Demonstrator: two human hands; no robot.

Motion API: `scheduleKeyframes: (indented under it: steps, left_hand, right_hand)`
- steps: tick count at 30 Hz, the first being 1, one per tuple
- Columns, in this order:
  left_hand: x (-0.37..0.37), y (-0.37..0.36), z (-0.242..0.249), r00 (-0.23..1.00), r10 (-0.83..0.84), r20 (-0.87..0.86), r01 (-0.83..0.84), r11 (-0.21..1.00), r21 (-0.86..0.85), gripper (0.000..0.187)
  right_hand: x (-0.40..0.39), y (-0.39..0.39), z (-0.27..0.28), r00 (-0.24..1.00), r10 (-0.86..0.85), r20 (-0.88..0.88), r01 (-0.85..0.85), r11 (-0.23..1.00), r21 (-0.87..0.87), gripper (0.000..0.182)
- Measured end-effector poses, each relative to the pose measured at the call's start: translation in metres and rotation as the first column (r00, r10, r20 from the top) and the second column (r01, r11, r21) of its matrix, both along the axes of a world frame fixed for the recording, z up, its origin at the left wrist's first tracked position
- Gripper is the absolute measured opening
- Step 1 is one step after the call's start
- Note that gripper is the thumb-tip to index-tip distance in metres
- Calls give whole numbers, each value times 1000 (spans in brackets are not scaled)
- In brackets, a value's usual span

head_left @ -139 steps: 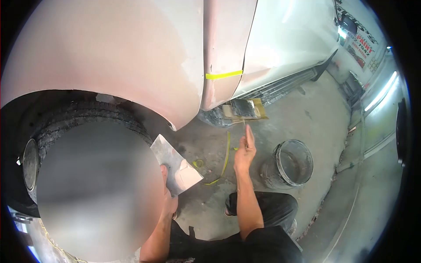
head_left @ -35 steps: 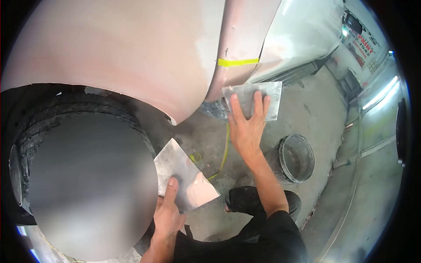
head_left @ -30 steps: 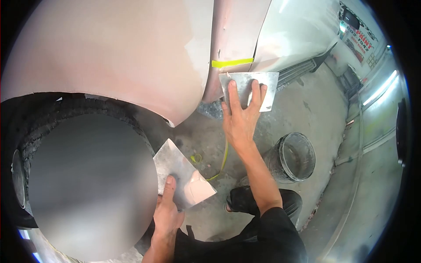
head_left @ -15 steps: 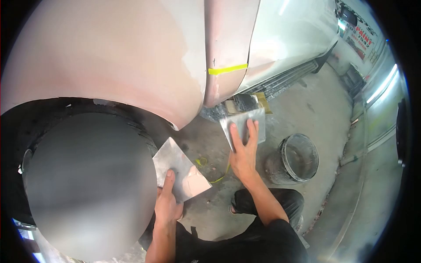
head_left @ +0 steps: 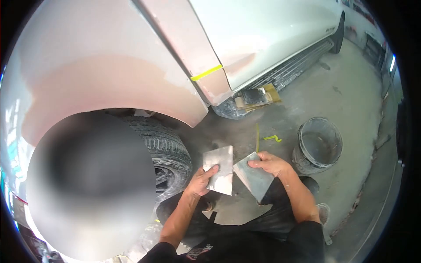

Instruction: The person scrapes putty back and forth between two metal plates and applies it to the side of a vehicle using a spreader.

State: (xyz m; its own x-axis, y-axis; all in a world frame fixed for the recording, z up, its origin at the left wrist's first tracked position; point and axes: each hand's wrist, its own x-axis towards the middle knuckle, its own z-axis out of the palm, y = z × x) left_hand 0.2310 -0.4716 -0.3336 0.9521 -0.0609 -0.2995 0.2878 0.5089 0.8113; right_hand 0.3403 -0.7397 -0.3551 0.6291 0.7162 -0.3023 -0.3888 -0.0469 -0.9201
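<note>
My left hand [head_left: 201, 182] grips a flat metal putty spreader [head_left: 221, 158] with the thumb across its face; a pale smear shows on its lower part. In my right hand [head_left: 272, 164] is a second metal putty spreader [head_left: 255, 179], tilted, the thumb on top and the fingers hidden behind it. The two spreaders face each other close together, near edges a small gap apart, above my knees. Beyond them is the car's body panel [head_left: 131, 87], covered in pinkish filler patches, with a yellow tape strip [head_left: 207, 72] across the narrow panel beside it.
A dusty bucket [head_left: 318, 144] stands on the floor at right. On the side step [head_left: 294, 65] lie a dark block [head_left: 253, 96] and brownish sheets. Yellow tape scraps [head_left: 272, 138] lie on the floor. A tyre [head_left: 162, 142] is at left, partly behind a large blurred round grey shape [head_left: 92, 188].
My right hand has come down from near the side step, its spreader turned beside the left one. My left hand has shifted right. The view has swung, showing more of the tyre.
</note>
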Motion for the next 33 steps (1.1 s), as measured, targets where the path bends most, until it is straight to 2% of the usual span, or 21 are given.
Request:
scheduleKeyframes:
  steps: [2, 3, 4, 5, 6, 8, 10, 12, 13, 14, 16, 18, 21, 22, 24, 25, 27, 28, 29, 32, 33]
  left_hand:
    - [-15, 11, 9, 986, 131, 101, -123, 989, -85, 41]
    - [-21, 18, 18, 978, 100, 184, -74, 987, -139, 40]
    - [-25, 20, 26, 960, 76, 268, -24, 981, -193, 39]
    - [-30, 14, 29, 947, 226, 227, -208, 973, -100, 37]
    - [-32, 3, 35, 935, 287, 209, -293, 956, -3, 37]
    - [-30, -19, 35, 893, 407, 193, -441, 877, 190, 38]
    - [-30, -20, -6, 852, 409, 327, -523, 662, 536, 35]
    - [-28, -45, -16, 732, 544, 411, -681, 601, 418, 36]
    - [-29, -51, -3, 706, 607, 364, -705, 652, 279, 38]
    - [-28, -54, 14, 684, 662, 306, -720, 681, 134, 39]
    - [-27, -42, 38, 689, 673, 268, -710, 702, 60, 38]
    - [-28, -44, 61, 711, 630, 311, -666, 746, 11, 38]
    - [-36, -27, 46, 718, 628, 301, -680, 725, 107, 38]
    - [-38, -25, 42, 727, 622, 292, -674, 728, 127, 38]
    - [-42, -19, 29, 747, 630, 213, -658, 747, 97, 38]
    - [-44, -16, 26, 772, 611, 174, -631, 770, 95, 38]
    - [-46, -7, 17, 788, 603, 129, -615, 779, 117, 38]
    - [-46, 0, 8, 781, 613, 122, -625, 767, 145, 38]
    - [-46, 8, 2, 774, 623, 115, -633, 755, 172, 38]
    - [-40, 34, -5, 853, 521, 10, -491, 798, 350, 38]
    - [-33, 34, 1, 881, 474, 0, -412, 766, 494, 37]
  right_hand:
    - [4, -9, -24, 952, 2, 305, 114, 925, -362, 27]
    - [3, -10, -27, 896, 46, 442, 210, 834, -511, 27]
    - [-1, -10, -28, 899, -120, 421, 279, 898, -339, 27]
    - [-9, -11, -28, 889, -273, 367, 351, 922, -165, 27]
    - [-17, -10, -24, 868, -408, 283, 424, 906, 4, 28]
    - [-30, -5, -11, 859, -398, 322, 351, 916, 196, 29]
    - [-53, 0, 23, 826, -380, 417, 272, 916, 294, 32]
    - [-61, -2, 24, 680, -137, 721, 137, 989, 58, 35]
    - [-64, -4, 20, 567, 4, 824, 102, 992, -76, 36]
    - [-65, -5, 10, 425, 87, 901, 179, 968, -177, 36]
    - [-67, -1, -15, 134, 299, 945, 361, 873, -328, 36]
    - [-71, 4, -17, 236, 70, 969, 358, 921, -154, 32]
    - [-63, 8, -7, 453, -233, 861, 392, 919, 42, 27]
    - [-60, 6, 0, 529, -320, 786, 416, 905, 89, 25]
    - [-54, -5, 19, 792, -379, 478, 432, 902, 1, 22]
    - [-52, -9, 24, 871, -395, 292, 425, 904, -47, 23]
    - [-50, -6, 24, 767, -641, 29, 619, 751, 227, 24]
    - [-49, -5, 23, 691, -711, -128, 706, 626, 333, 25]
    - [-46, -10, 23, 691, -688, -222, 717, 615, 328, 26]
    - [-38, -22, 23, 711, -673, -203, 694, 628, 351, 26]
    - [-35, -27, 19, 733, -679, -47, 665, 700, 261, 26]
